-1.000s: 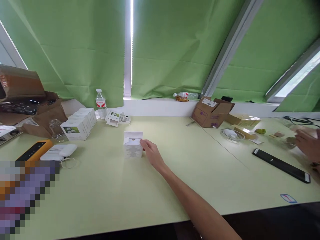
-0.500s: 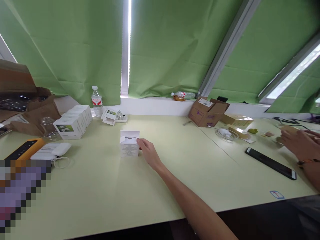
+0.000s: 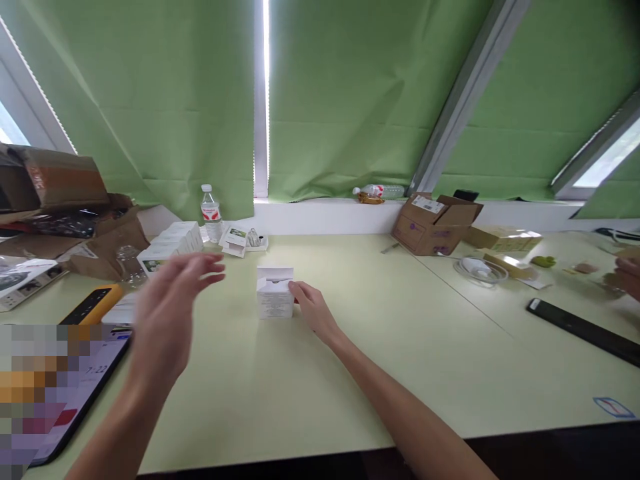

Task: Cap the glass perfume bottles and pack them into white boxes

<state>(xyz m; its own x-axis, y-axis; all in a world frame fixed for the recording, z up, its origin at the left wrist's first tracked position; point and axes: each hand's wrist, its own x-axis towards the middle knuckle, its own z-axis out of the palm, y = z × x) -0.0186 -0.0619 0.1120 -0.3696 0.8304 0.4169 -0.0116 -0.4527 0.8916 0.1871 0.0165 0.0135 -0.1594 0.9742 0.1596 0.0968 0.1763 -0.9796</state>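
Observation:
A small white carton [image 3: 275, 303] stands upright on the table in front of me, printed with fine text on its near side. Its back lid flap is raised, and a slit shows in the top below that flap. My right hand [image 3: 316, 312] grips the carton at its right edge, thumb at the upper corner; the other fingers are partly hidden. My left hand [image 3: 170, 310], slightly blurred, is in the air left of the carton, fingers stretched out and nothing in them. Behind it is a row of similar white boxes [image 3: 187, 237], partly covered by the hand.
A water bottle [image 3: 212, 217] and an opened white box [image 3: 234, 241] stand at the back. On the left lie a yellow-black device [image 3: 95, 307] and a large screen [image 3: 95, 387]. To the right are a brown cardboard box [image 3: 433, 227], a coiled white cable [image 3: 480, 270], a black phone-like slab [image 3: 585, 330] and another person's hand [image 3: 627, 273].
My left hand has come into view from the lower left, reaching over the table. My right hand still grips the carton. The view has shifted left, and the carton's top looks more closed in.

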